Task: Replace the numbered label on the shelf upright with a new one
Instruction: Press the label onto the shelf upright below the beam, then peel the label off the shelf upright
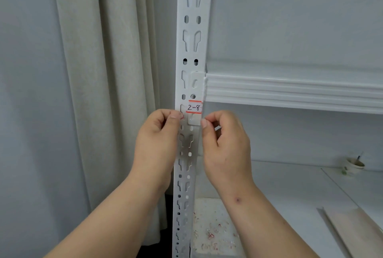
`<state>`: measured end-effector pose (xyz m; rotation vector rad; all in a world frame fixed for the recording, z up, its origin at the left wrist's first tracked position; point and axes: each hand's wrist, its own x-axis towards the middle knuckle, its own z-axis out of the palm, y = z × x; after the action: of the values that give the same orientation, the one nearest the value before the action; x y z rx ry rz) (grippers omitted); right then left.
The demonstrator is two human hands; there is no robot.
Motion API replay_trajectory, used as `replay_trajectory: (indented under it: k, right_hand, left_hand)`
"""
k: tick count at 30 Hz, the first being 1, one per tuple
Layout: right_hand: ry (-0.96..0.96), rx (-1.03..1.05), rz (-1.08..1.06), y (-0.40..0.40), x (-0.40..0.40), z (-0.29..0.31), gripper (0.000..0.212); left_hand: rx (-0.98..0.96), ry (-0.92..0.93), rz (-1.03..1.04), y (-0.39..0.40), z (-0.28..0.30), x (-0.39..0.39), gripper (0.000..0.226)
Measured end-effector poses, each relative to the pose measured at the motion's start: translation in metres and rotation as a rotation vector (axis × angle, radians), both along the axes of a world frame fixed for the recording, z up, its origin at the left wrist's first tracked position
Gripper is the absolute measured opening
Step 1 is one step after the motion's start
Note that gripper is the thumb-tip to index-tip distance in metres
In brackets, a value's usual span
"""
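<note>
From the head camera, a white slotted shelf upright (189, 92) runs from the top of the view down to the near edge, just left of centre. A small label (194, 107) with red bands along its top and bottom and the handwritten mark "2-8" sits on the face of the upright, just below where the white shelf beam (290, 92) joins it from the right.

The left hand (157, 139) is raised to the left edge of the upright, just below the label. Its thumb and forefinger are pinched together, and a small scrap with a red edge (182, 117) shows at the fingertips; whether it is gripped or only touched cannot be told. The right hand (223, 144) is at the right edge of the upright at the same height, fingers curled in and thumb pressed against the forefinger, with nothing clearly visible in the pinch. Neither hand touches the label.

To the left hangs a pale curtain (99, 92). Low on the right, a lower shelf (290, 185) carries a small cup (353, 165) at its far right end. Near the foot of the upright, small reddish paper scraps (211, 235) lie scattered on a pale surface.
</note>
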<state>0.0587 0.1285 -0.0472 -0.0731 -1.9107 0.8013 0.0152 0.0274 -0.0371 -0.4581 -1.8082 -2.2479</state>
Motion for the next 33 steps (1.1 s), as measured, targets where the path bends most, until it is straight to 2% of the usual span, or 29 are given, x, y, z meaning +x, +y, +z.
replay_trajectory:
  k: [3, 8, 11, 16, 27, 30, 33]
  right_hand:
    - [-0.026, -0.125, 0.076, -0.004, 0.0, 0.006, 0.01]
    - [-0.085, -0.337, 0.221, -0.008, 0.004, 0.016, 0.014]
    - [-0.131, -0.436, 0.326, -0.009, 0.011, 0.019, 0.011]
    - [-0.145, -0.417, 0.308, -0.009, 0.013, 0.017, 0.002]
    - [-0.168, -0.315, 0.16, -0.002, 0.014, 0.014, 0.019]
    - [-0.175, -0.328, 0.184, -0.001, 0.015, 0.014, 0.019]
    - [-0.179, -0.442, 0.258, 0.001, 0.017, 0.014, 0.011]
  left_hand:
    - [0.104, -0.105, -0.195, -0.002, 0.008, 0.0, 0.024]
    - [0.126, -0.224, -0.417, -0.002, 0.011, 0.006, 0.029]
    - [0.114, -0.238, -0.435, -0.002, 0.01, 0.008, 0.025]
    - [0.092, -0.211, -0.45, -0.001, 0.01, 0.011, 0.021]
    - [0.053, -0.108, -0.342, 0.001, 0.005, 0.01, 0.024]
    - [0.077, -0.153, -0.389, 0.0, 0.005, 0.008, 0.02]
    - [0.131, -0.241, -0.471, 0.0, 0.005, 0.006, 0.015]
